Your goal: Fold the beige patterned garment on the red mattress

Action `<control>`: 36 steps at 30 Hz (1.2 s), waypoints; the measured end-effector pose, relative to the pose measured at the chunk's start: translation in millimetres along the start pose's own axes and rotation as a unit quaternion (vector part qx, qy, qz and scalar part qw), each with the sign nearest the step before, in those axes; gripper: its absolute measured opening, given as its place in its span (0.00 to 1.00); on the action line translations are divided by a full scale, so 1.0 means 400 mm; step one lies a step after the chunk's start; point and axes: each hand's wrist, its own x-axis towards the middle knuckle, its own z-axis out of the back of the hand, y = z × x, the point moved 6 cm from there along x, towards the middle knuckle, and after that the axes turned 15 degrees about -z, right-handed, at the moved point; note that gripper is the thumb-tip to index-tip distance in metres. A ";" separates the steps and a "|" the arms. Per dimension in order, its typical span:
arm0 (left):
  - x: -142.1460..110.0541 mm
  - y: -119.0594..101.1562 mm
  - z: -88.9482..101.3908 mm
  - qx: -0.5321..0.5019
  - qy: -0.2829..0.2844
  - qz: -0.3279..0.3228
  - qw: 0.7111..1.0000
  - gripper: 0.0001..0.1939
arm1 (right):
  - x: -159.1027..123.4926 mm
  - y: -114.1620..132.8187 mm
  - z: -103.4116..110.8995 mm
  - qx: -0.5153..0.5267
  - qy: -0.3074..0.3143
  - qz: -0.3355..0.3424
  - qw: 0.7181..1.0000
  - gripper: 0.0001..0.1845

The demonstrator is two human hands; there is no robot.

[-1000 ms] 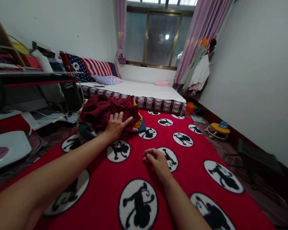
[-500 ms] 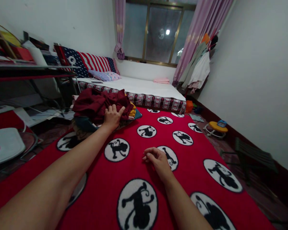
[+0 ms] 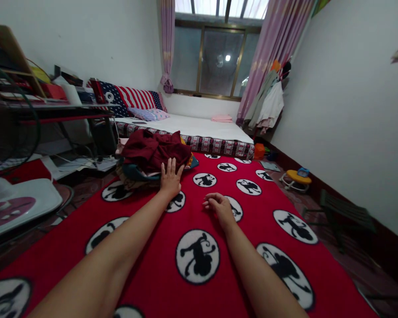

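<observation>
On a red blanket (image 3: 252, 229) printed with black monkey medallions, a person's left hand (image 3: 170, 177) lies flat, fingers spread, against the near edge of a heap of clothes topped by a maroon garment (image 3: 154, 149), which sits at the blanket's 11 o'clock corner. The hand grips nothing; its palm rests where the pile meets the blanket. The right hand (image 3: 219, 206) rests at 3 o'clock of the left one, near it but apart, knuckles up and fingers loosely curled on the blanket, holding nothing. Teal and yellow cloth shows under the maroon garment. At 12 o'clock beyond the pile stands a low bed (image 3: 202, 128) with a white sheet, a stars-and-stripes pillow (image 3: 129, 97) at its head and a window (image 3: 215, 62) with pink curtains behind it. Clothes hang on the wall at 1 o'clock, and a cluttered desk (image 3: 53, 110) stands at 10 o'clock.
</observation>
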 end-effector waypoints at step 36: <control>-0.079 -0.193 -0.048 -0.221 0.143 0.009 0.965 0.32 | -0.016 0.066 0.356 0.039 -0.372 0.001 0.927 0.25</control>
